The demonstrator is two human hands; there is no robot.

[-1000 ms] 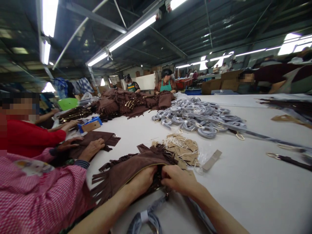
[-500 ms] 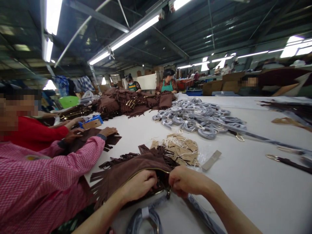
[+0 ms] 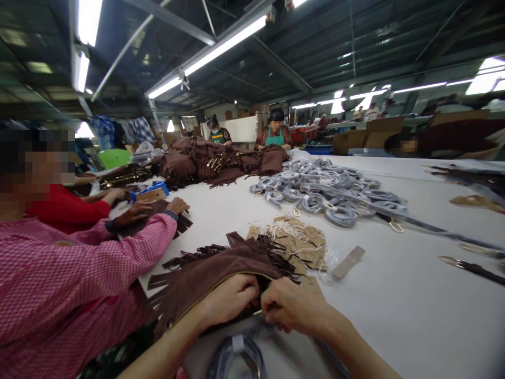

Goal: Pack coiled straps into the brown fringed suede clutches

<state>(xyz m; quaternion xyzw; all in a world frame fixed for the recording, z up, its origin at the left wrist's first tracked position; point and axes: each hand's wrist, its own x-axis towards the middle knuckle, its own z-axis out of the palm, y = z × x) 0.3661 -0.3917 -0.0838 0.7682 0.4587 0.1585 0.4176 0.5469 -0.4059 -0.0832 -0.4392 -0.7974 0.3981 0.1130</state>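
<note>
A brown fringed bag (image 3: 221, 268) lies in front of me with its gold-toothed zipper open. My left hand (image 3: 232, 297) has its fingers curled at the opening, gripping the bag there; the fingertips are out of sight inside. Close beside it, my right hand (image 3: 292, 308) is closed in a pinch at the right end of the opening, on the zippered edge. Its fingers hide what exactly lies between them. Just below the bag rests a coiled strap (image 3: 238, 345) in clear plastic with a white band.
Cardboard tags (image 3: 302, 245) with white strings lie behind the bag. Farther back are plastic-wrapped coiled straps (image 3: 323, 187) and a heap of brown bags (image 3: 189, 160). At left, a co-worker in a checked sleeve (image 3: 150, 237) handles brown material. A grey-brown strip (image 3: 348, 262) lies right.
My right hand has shifted slightly left, closer to my left hand, along the zipper opening. The dangling zipper pull seen before is now hidden. A tag beside my right hand has come into view.
</note>
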